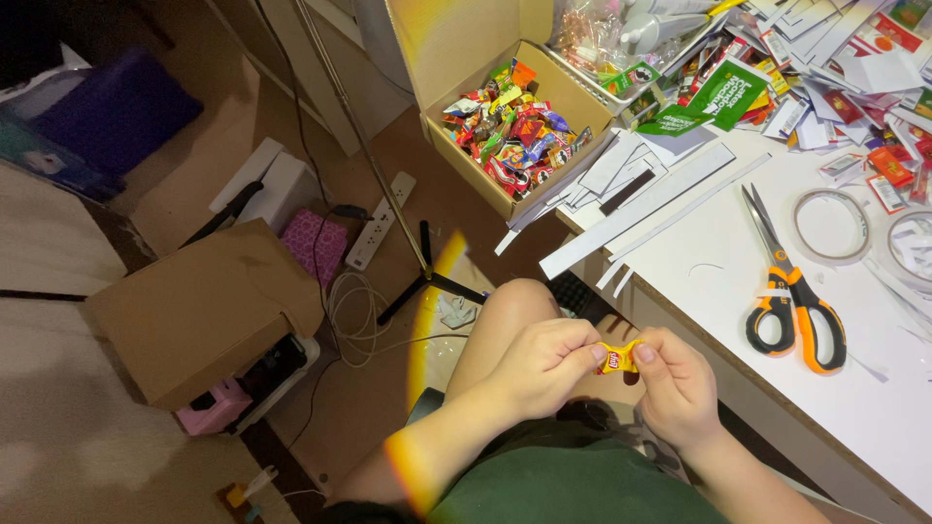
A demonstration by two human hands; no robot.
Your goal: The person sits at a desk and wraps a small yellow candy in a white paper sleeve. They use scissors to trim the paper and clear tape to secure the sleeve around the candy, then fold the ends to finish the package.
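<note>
Both hands pinch a tiny yellow snack-bag miniature (616, 359) with a red mark, held over my lap beside the white table (718, 262). My left hand (544, 361) grips its left end with thumb and fingers. At its right end, my right hand (675, 386) does the same. An open cardboard box (476, 165) full of several colourful miniature packets (515, 131) sits at the table's far left corner.
Orange-and-black scissors (791, 296) lie on the table with two clear tape rolls (830, 225) and white paper strips (641, 209). A heap of printed paper cutouts (825, 68) fills the far right. On the floor stand a cardboard box (199, 311), a power strip (381, 221) and cables.
</note>
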